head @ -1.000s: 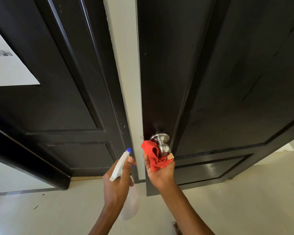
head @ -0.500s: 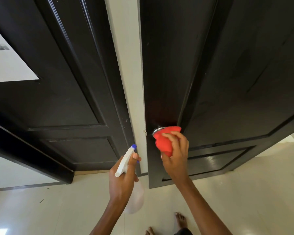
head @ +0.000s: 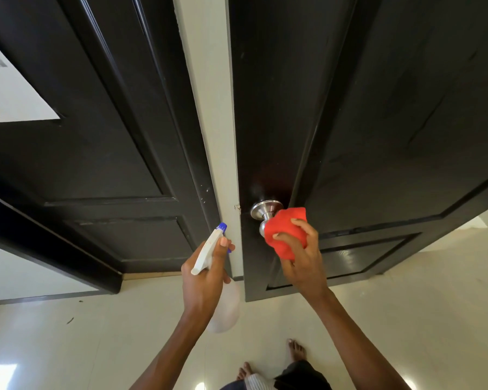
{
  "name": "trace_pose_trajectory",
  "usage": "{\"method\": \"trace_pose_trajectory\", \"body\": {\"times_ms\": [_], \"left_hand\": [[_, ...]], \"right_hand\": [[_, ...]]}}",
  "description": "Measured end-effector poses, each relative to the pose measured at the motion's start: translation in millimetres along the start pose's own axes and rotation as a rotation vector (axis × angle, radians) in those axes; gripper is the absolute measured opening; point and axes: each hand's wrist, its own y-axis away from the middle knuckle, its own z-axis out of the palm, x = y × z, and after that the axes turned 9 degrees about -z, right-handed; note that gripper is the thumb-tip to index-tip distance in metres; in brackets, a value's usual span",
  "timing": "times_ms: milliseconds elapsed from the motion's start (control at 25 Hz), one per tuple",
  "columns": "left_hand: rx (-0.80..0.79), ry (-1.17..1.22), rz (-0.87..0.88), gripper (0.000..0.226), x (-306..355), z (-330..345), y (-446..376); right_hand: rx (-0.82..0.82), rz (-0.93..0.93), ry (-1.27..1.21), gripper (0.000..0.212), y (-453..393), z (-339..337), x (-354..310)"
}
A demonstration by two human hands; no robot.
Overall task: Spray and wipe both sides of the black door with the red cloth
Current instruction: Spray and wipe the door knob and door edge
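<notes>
- Currently, right hand [head: 300, 256] is raised with forearm extended, fingers curled round a bunched red cloth [head: 286, 233], pressing it onto the door knob [head: 265, 213].
- Left hand [head: 206, 280] grips the neck of a spray bottle [head: 212, 250], thumb lying along the head, nozzle aimed up at the door edge.
- Black door [head: 378, 122]: glossy, recessed panels, faint streaks; stands ajar beside a cream frame [head: 209, 108].
- Knob: brushed metal, round, on a circular rose.
- Bottle: white trigger head, blue nozzle tip, translucent rounded body.
- Second black door [head: 96, 136] on the left carries a white paper sheet [head: 9, 99]; its print is blurred, unreadable.
- Floor [head: 96, 347]: pale, shiny tiles; bare feet [head: 295, 350] below.
</notes>
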Motion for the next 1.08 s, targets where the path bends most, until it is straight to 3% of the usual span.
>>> {"method": "trace_pose_trajectory", "body": {"times_ms": [80,160,320,400,520,600,680,760,920,1080], "left_hand": [[-0.002,0.006,-0.014,0.020,-0.6,1.6,2.4],[-0.007,0.009,-0.015,0.020,-0.5,2.5,3.4],[-0.006,0.005,-0.008,0.021,-0.7,2.5,2.2],[-0.010,-0.006,-0.003,0.021,-0.5,3.9,3.3],[-0.008,-0.019,-0.002,0.020,1.7,4.0,3.5],[-0.017,-0.028,0.021,0.022,1.0,2.8,2.3],[-0.025,-0.019,0.016,0.023,0.9,2.0,2.2],[-0.033,-0.020,0.009,0.024,-2.5,2.0,1.1],[-0.094,-0.058,-0.007,0.039,-12.6,8.1,-0.8],[-0.218,-0.128,-0.021,0.040,-21.4,17.0,4.5]], "right_hand": [[0.094,0.207,-0.088,0.034,11.6,0.8,-2.4],[0.128,0.315,-0.099,0.040,25.9,-0.2,-3.1],[0.124,0.188,-0.073,0.064,27.3,1.3,-25.4],[0.086,0.087,0.045,0.065,15.9,9.4,-33.6],[-0.049,-0.034,0.206,0.075,23.6,22.2,-25.7],[-0.110,0.034,0.203,0.074,33.3,21.4,-18.1],[0.009,0.203,0.108,0.056,31.1,9.3,-12.7],[0.140,0.249,0.034,0.049,21.7,-5.0,-6.1],[0.172,0.196,-0.042,0.070,22.0,-15.8,-16.6],[0.153,0.293,-0.094,0.073,41.2,-9.5,-25.2]]}}
